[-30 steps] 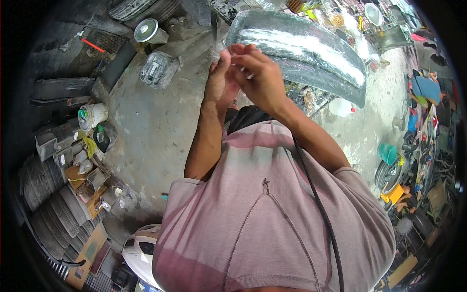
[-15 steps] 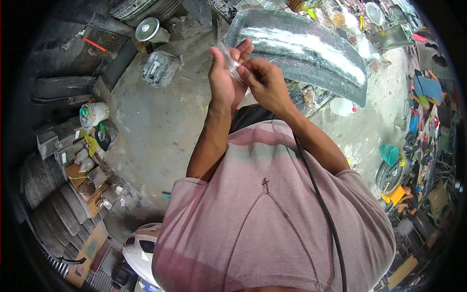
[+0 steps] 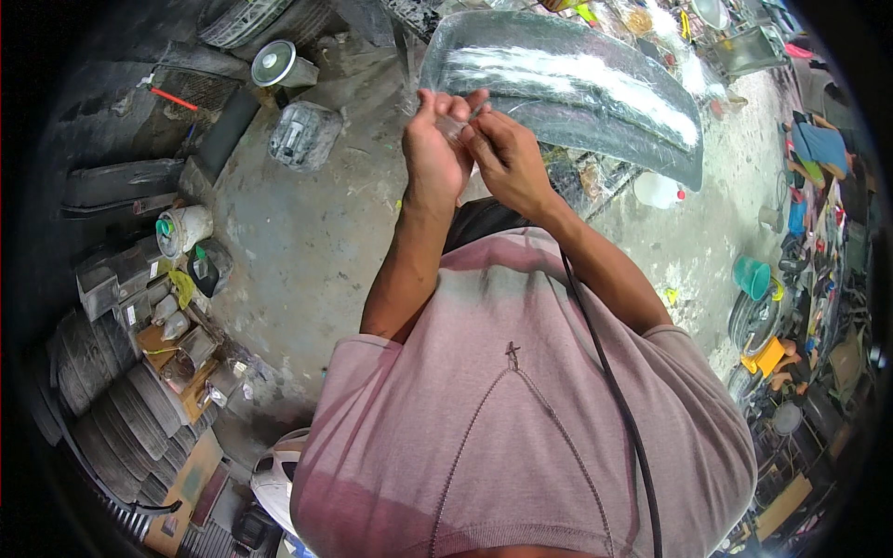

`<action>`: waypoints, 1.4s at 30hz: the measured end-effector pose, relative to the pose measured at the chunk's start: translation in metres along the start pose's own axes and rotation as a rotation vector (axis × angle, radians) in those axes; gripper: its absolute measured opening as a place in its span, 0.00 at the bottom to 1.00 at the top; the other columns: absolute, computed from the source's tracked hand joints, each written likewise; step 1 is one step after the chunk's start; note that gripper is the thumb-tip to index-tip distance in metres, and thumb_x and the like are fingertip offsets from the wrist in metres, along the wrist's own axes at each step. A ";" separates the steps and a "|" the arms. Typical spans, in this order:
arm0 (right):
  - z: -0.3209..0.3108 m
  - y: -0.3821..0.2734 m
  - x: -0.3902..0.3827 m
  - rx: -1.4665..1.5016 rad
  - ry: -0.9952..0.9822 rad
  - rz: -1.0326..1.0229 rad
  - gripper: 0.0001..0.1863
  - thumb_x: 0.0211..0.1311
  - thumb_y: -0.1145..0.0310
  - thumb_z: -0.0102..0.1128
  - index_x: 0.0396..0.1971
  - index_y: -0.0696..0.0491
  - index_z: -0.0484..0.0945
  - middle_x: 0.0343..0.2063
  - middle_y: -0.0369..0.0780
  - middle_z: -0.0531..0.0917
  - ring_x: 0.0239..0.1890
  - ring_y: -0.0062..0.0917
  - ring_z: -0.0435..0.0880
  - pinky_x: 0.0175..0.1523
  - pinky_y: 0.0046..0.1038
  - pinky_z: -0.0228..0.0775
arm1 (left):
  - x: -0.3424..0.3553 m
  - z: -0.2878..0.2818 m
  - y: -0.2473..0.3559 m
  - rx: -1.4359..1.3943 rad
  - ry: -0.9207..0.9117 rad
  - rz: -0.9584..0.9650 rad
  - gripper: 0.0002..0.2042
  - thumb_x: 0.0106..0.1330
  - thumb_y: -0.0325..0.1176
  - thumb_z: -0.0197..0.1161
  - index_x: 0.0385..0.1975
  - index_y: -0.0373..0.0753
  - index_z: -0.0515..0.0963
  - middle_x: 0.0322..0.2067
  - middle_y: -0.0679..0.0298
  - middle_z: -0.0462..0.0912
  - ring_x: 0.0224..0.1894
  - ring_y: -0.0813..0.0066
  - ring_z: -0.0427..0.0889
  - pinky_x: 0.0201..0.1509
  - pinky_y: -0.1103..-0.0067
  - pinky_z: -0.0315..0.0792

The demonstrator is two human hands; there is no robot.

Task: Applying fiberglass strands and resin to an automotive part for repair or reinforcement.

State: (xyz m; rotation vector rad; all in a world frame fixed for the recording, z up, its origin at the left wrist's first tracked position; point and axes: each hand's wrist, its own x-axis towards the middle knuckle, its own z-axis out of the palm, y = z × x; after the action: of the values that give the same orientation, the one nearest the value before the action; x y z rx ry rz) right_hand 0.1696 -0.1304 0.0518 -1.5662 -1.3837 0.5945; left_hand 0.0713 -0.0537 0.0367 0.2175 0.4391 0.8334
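Note:
In front of my chest, my two hands meet over a crumpled piece of clear plastic film (image 3: 456, 125). My left hand (image 3: 436, 156) is palm up, its fingers curled over the film. The fingertips of my right hand (image 3: 510, 164) pinch the film's edge close to the left fingers. Much of the film is hidden by the fingers, so its full shape cannot be told. Just beyond the hands lies a large, curved grey panel (image 3: 558, 113), shiny and streaked with white along its length.
A white jug with a red cap (image 3: 657, 191) stands below the panel. On the left are a lidded can (image 3: 273, 65), a dusty block-like object (image 3: 305, 136) and a white bucket (image 3: 191, 229). A green bucket (image 3: 752, 277) and people (image 3: 819, 153) are at the right.
My left fingers have curled in over the film, where before they were more spread. Less of the film shows now. Both hands stay together, slightly lower against the panel.

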 end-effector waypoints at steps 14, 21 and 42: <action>0.002 -0.032 0.025 0.229 0.090 0.183 0.10 0.65 0.65 0.60 0.34 0.58 0.81 0.30 0.34 0.82 0.28 0.15 0.75 0.32 0.20 0.69 | -0.003 0.004 0.004 0.208 -0.210 0.070 0.22 0.72 0.52 0.47 0.44 0.35 0.71 0.52 0.51 0.75 0.59 0.60 0.71 0.65 0.63 0.62; -0.007 -0.025 0.005 -0.045 0.221 0.110 0.13 0.57 0.64 0.66 0.34 0.59 0.80 0.28 0.42 0.78 0.26 0.29 0.80 0.31 0.30 0.70 | -0.007 0.016 0.013 0.145 -0.075 0.194 0.24 0.74 0.55 0.38 0.21 0.44 0.60 0.53 0.51 0.76 0.61 0.63 0.68 0.65 0.67 0.62; -0.022 0.002 0.003 -0.336 0.247 -0.280 0.08 0.59 0.70 0.64 0.37 0.55 0.80 0.28 0.40 0.78 0.29 0.27 0.80 0.33 0.25 0.71 | -0.005 0.022 -0.016 0.175 -0.063 0.022 0.15 0.76 0.45 0.42 0.40 0.41 0.71 0.57 0.54 0.72 0.57 0.64 0.73 0.62 0.70 0.67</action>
State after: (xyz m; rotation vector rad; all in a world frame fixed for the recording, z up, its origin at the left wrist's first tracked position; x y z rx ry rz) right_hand 0.1893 -0.1343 0.0605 -1.6004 -1.5292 -0.0037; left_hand 0.0891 -0.0678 0.0521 0.4104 0.4512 0.8080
